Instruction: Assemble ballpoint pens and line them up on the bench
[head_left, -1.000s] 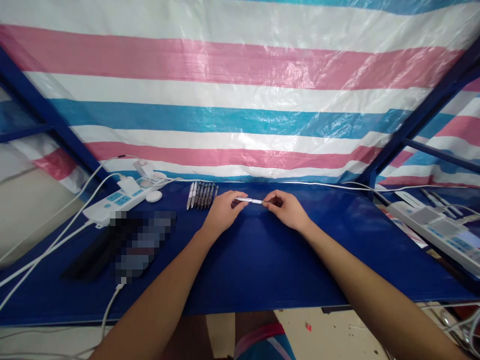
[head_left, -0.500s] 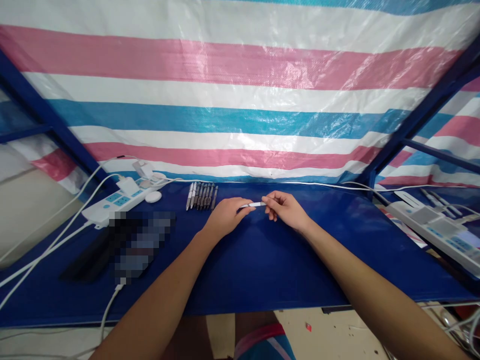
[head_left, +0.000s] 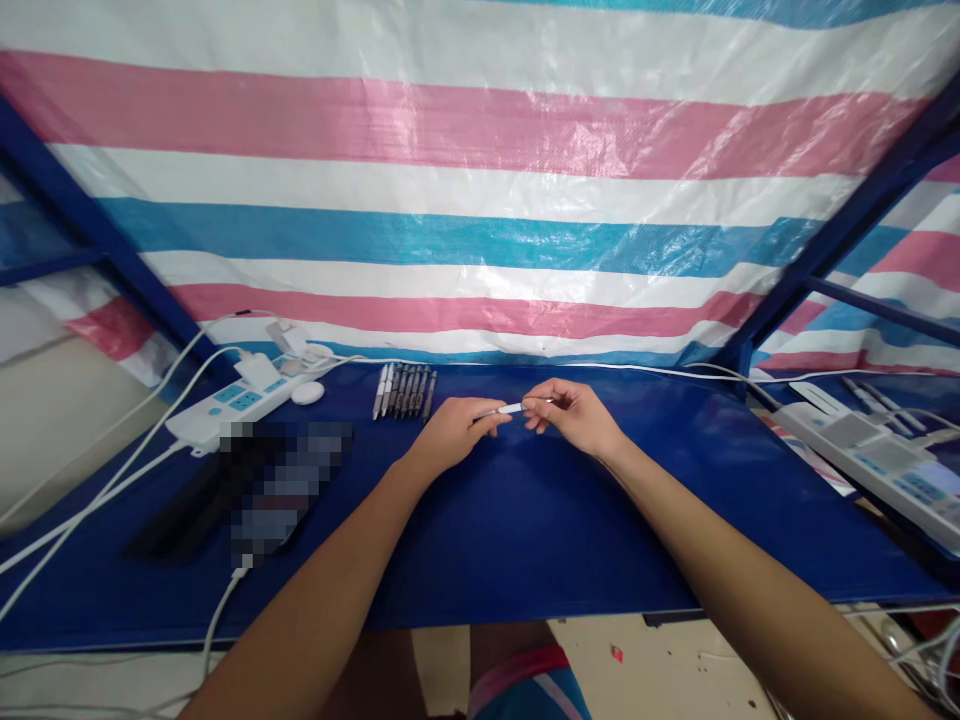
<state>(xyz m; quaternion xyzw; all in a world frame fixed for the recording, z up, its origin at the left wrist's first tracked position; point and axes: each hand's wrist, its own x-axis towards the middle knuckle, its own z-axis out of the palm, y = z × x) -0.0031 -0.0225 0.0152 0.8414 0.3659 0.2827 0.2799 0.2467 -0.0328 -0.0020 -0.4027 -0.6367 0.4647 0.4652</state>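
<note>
A white pen (head_left: 511,408) spans the gap between my two hands, lying almost level just above the blue table. My left hand (head_left: 453,432) pinches its left end between thumb and fingers. The thumb and fingertips of my right hand (head_left: 571,412) close around its right end, and a small dark tip pokes out past them. Most of both ends is hidden by my fingers. To the left of my left hand, several pens (head_left: 405,391) lie side by side in a row, white ones at the left and darker ones at the right.
A white power strip (head_left: 225,402) with plugs and cables lies at the left, beside a round white disc (head_left: 307,393). Nearer me are a blurred dark phone-like object (head_left: 289,500) and a black item. Another white strip (head_left: 877,465) lies at the right, past the blue table (head_left: 540,540).
My right hand has shifted slightly along the pen toward the left, and its dark end now shows beyond my fingers. My left hand stays almost still.
</note>
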